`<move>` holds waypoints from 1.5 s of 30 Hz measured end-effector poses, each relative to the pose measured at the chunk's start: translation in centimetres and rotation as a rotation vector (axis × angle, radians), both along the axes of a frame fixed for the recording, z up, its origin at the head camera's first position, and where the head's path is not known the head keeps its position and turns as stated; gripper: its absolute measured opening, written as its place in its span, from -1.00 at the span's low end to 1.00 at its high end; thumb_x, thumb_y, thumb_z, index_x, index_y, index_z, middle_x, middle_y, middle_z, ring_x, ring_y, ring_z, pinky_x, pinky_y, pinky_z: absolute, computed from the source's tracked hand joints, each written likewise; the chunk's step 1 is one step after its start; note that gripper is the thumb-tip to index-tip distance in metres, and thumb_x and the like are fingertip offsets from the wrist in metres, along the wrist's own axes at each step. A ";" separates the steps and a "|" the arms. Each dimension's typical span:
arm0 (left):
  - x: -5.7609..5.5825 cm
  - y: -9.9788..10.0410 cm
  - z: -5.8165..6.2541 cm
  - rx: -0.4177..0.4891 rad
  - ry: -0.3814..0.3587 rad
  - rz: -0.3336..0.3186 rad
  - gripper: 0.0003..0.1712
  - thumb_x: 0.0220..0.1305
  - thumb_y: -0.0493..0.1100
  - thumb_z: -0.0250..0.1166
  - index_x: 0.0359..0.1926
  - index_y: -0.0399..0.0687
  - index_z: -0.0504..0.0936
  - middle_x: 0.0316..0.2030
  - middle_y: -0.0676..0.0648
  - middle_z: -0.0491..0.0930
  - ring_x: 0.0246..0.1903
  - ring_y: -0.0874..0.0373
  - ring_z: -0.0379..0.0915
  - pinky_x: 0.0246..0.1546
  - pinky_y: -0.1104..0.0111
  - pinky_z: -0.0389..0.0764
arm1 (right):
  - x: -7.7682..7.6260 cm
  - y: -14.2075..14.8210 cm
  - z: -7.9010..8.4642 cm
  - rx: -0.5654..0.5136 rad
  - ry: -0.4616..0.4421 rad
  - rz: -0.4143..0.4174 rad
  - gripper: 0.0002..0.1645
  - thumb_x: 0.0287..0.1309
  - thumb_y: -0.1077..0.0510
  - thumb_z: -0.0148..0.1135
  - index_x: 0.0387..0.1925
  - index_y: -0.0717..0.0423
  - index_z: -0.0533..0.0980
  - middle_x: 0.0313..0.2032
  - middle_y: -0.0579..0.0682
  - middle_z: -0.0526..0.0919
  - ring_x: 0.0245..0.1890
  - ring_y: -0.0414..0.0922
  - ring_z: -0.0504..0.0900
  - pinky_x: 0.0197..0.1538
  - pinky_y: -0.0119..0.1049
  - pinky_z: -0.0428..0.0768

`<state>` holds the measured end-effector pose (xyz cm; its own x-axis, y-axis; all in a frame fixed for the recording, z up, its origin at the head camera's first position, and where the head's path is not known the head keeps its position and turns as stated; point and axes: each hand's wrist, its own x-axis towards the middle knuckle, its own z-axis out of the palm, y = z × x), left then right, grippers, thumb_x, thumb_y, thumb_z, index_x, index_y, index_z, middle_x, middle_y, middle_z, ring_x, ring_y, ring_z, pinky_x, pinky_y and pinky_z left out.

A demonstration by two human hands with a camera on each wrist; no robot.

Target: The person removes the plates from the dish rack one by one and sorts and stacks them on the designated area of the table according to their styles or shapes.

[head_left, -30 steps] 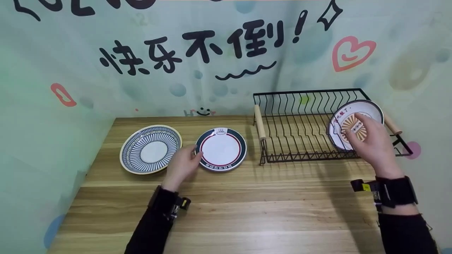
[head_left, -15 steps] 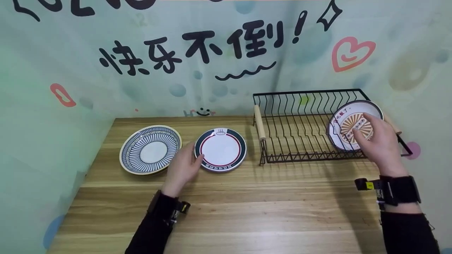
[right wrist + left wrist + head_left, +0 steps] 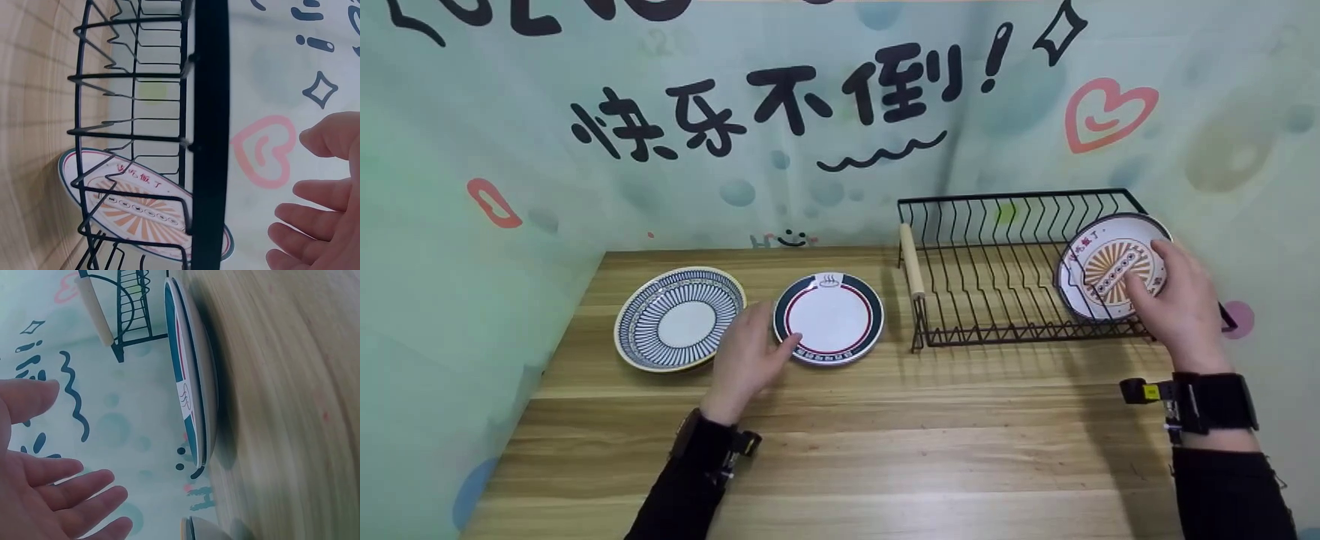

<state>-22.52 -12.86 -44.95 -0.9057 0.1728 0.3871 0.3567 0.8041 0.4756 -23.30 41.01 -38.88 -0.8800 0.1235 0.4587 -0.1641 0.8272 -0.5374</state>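
Leaning in the right end of a black wire dish rack [image 3: 911, 259] is a white plate [image 3: 1112, 271] with an orange sunburst pattern. My right hand [image 3: 1181, 307] is over its right edge in the head view; the right wrist view shows this hand [image 3: 323, 208] with fingers spread, holding nothing. My left hand [image 3: 746, 364] hovers between two pieces of crockery, its thumb overlapping the left rim of a white plate [image 3: 829, 319] with a dark green border. Seen from the left wrist, the left hand's fingers [image 3: 84, 500] are loosely extended and empty. A second rim shows beneath the green-bordered plate [image 3: 188, 382].
To the left sits a deep plate [image 3: 686, 322] with blue radiating stripes, close to my left hand. Everything stands on a wooden table [image 3: 922, 465]. A printed cloth backdrop [image 3: 810, 202] rises right behind the rack and along both sides.
My right hand has drawn rightward from the middle of the sunburst plate to its edge, while the plate stays in the rack. My left hand has shifted slightly, its thumb spreading lower.
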 end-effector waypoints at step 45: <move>0.1 0.5 -0.6 -0.015 -0.030 -0.044 0.06 0.19 0.20 0.36 0.46 -0.35 0.12 0.35 -0.38 0.28 0.35 -0.24 0.16 0.39 -0.07 0.13 | -1.9 3.3 -1.3 -0.068 -0.240 -0.123 -0.10 0.37 0.08 0.06 0.44 0.52 -0.11 0.36 0.59 0.06 0.38 0.46 0.01 0.44 0.25 -0.07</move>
